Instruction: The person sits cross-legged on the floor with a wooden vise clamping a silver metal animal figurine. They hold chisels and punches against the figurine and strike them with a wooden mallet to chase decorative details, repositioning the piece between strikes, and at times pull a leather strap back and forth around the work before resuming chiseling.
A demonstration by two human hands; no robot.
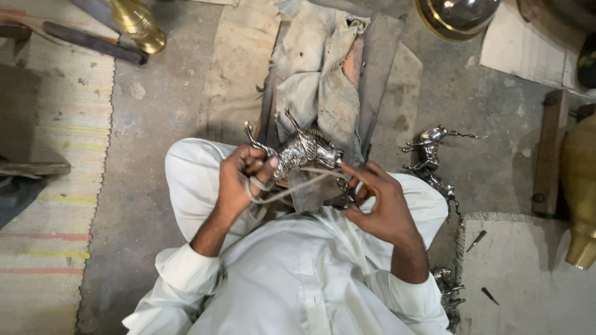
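— Silver metal, that figurine (302,151) at the centre of the frame?

— Yes, a shiny animal shape with legs and horns sticking up, just above the person's lap and in front of a grey cloth (320,68) draped over a dark board.

— Who has hold of it?

— The left hand (239,180), left of centre. Its fingers are curled tight around the figurine's rear end, and a pale cord (292,189) loops round those fingers.

— And the right hand (379,201)?

— Right of centre, half open, fingers spread and bent. Its fingertips meet the far end of the cord just below the figurine's head. Whether it pinches the cord firmly I cannot tell.

— Anything else about?

— More silver figurines (431,155) lie on the concrete floor at centre right. A brass vase (138,23) sits at upper left, another brass vessel (580,186) at the right edge, and a striped mat (56,186) covers the left side.
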